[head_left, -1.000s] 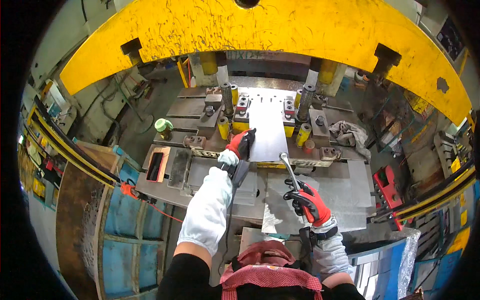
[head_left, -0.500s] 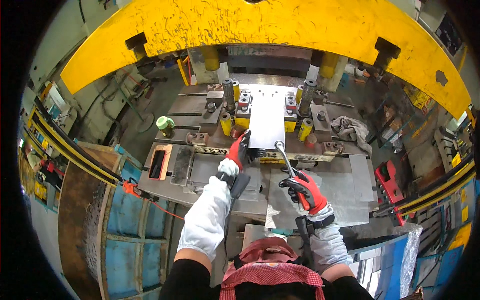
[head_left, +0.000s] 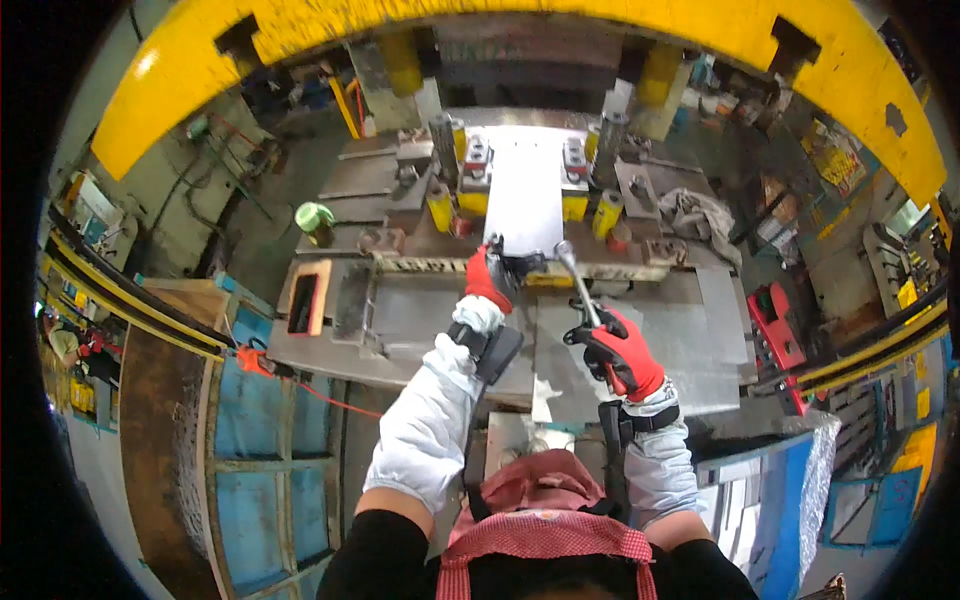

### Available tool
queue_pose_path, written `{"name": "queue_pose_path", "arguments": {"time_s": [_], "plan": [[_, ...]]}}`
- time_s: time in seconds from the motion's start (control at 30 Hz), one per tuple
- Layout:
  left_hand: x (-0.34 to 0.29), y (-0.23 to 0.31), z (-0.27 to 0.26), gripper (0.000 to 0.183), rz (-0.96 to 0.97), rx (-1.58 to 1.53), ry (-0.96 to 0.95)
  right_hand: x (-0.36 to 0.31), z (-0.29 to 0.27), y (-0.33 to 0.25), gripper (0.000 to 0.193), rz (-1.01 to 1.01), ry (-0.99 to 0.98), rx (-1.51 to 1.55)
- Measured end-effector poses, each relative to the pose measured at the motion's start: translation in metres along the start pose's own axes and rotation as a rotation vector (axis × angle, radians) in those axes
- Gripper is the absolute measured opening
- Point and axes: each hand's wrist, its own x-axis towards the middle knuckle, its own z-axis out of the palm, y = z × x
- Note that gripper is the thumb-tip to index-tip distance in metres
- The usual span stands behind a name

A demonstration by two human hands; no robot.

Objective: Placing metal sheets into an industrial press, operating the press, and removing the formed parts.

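A pale, flat metal sheet [head_left: 526, 190] lies over the die, its narrow near edge toward me. At that edge's left corner my left hand [head_left: 494, 276], in a red and black glove, is closed with thumb above and dark fingers along the edge; the fingers underneath are partly hidden. My right hand [head_left: 622, 355], gloved alike, is wrapped round the red handle of a metal-shafted tool with a round head [head_left: 568, 254]. That head is by the sheet's near right corner; whether it touches cannot be told.
The die has dark guide posts [head_left: 608, 150] and yellow cylinders [head_left: 607, 214]. A yellow press beam [head_left: 580, 8] spans above. Flat sheets [head_left: 640, 350] lie on the near table. A green-lidded bottle [head_left: 315, 222], a phone-like black object [head_left: 306, 302] and a grey cloth [head_left: 700, 217] are around it.
My left hand has shifted right, from the sheet's left side to its near edge. The tool's head has moved from on the sheet to its right corner. The whole view has tilted.
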Motion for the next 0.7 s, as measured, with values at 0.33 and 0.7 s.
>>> {"name": "queue_pose_path", "arguments": {"time_s": [0.33, 0.7], "plan": [[-0.002, -0.012, 0.017, 0.036, 0.063, 0.13, 0.072, -0.038, -0.153, 0.108, 0.034, -0.024, 0.445, 0.015], [-0.012, -0.001, 0.014, 0.027, 0.587, 1.36, -0.146, -0.022, -0.214, 0.181, 0.035, 0.061, 0.443, 0.42]]}}
